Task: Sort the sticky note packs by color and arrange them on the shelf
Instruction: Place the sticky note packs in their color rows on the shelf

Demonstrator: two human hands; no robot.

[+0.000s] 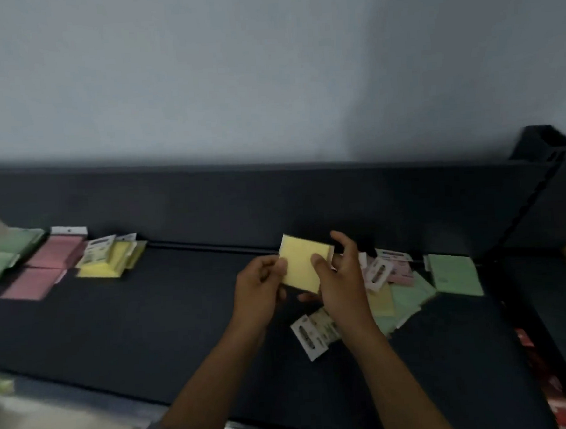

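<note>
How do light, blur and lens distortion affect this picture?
Head view: dim, even light; soft blur throughout, so label print is unreadable; the shelf edge bows from the wide lens; the yellow pack in both hands is clearest; the lower left corner is smeared.

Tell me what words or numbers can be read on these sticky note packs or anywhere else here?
None can be read.
Header card on the pack below the right hand: dark print, too blurred.
Header cards on the yellow stack at left: print shows, too blurred.
Header cards in the mixed pile at right: too blurred.
Yellow pack held by both hands, the left hand included: plain face, no text visible.
</note>
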